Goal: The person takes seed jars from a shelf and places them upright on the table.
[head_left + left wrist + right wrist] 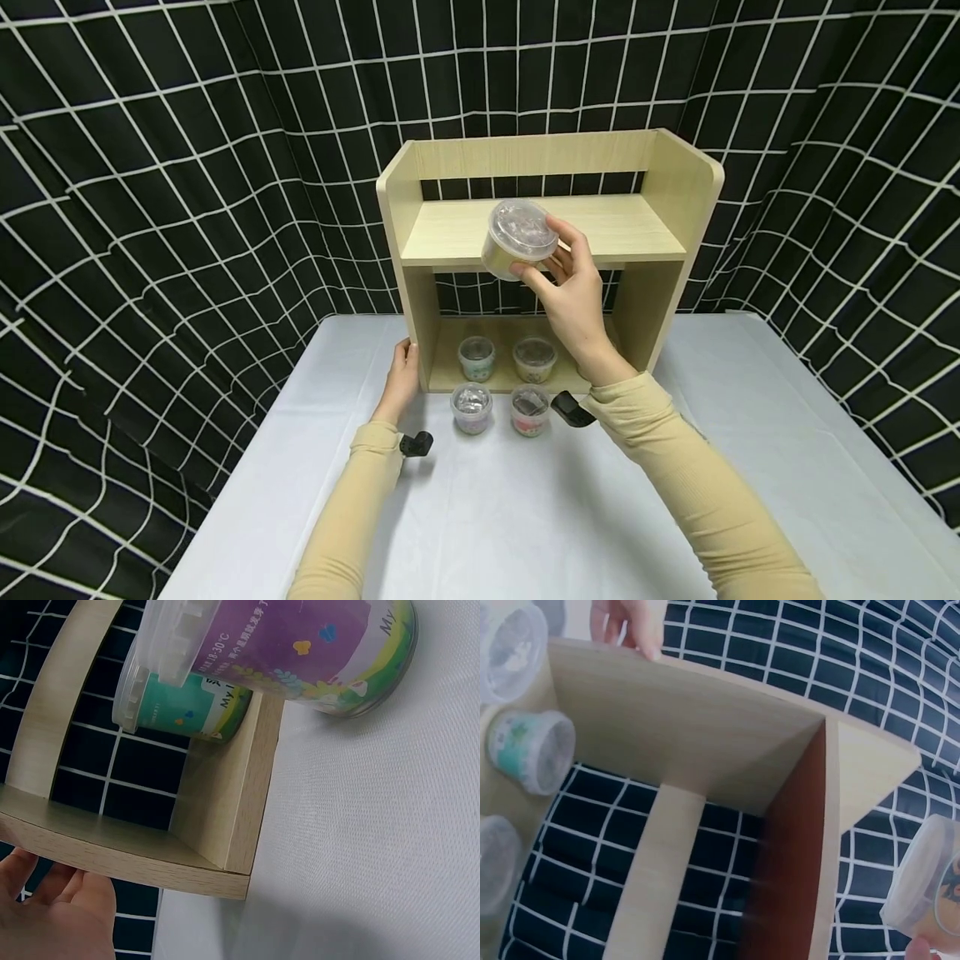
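Observation:
My right hand (576, 304) grips a lidded clear plastic tub (521, 229) with a yellowish band, tilted in front of the upper board of a wooden shelf unit (450, 237). Thumb and fingers hold the tub's right side; its lid and part of its label also show in the right wrist view, at the right edge. Low on the shelf's left side panel, my left hand (401, 379) rests its fingers against the outer face. In the left wrist view, those fingers (90, 896) touch the panel from outside.
On the shelf's lower board stand a teal-labelled tub (477, 358) and another lidded tub (535, 360). Just in front, on the white-covered table (480, 517), are a purple-labelled tub (472, 408) and a pink-labelled tub (530, 410). Black grid cloth (187, 167) surrounds the table.

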Demonstrator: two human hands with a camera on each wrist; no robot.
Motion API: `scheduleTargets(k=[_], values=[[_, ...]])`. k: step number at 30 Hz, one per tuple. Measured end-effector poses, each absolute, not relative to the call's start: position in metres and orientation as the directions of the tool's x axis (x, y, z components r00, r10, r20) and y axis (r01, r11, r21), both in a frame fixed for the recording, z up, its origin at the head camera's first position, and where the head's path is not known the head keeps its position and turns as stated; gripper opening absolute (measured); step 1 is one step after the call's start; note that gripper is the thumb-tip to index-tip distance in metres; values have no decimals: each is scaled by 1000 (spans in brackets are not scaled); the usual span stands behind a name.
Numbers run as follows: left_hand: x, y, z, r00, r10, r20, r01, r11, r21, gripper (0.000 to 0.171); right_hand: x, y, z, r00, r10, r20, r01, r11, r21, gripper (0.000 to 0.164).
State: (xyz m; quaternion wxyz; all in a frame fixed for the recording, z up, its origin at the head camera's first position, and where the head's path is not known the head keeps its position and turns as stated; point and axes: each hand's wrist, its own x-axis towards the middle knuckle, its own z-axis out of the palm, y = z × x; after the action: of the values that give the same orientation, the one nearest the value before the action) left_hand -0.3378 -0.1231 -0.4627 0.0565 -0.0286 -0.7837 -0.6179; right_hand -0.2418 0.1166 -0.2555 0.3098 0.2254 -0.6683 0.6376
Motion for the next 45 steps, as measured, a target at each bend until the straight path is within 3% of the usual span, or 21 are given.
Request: scheduleTargets(k=[27, 45], values=[[-339, -123, -462, -993, 2, 119, 116, 236, 965, 50, -229, 155, -316, -790, 156, 593, -583, 107, -805, 63], [-337, -123, -462, -993, -16, 115, 109, 217, 970, 47, -230, 186, -420, -891, 245, 382, -370, 95, -924, 69]])
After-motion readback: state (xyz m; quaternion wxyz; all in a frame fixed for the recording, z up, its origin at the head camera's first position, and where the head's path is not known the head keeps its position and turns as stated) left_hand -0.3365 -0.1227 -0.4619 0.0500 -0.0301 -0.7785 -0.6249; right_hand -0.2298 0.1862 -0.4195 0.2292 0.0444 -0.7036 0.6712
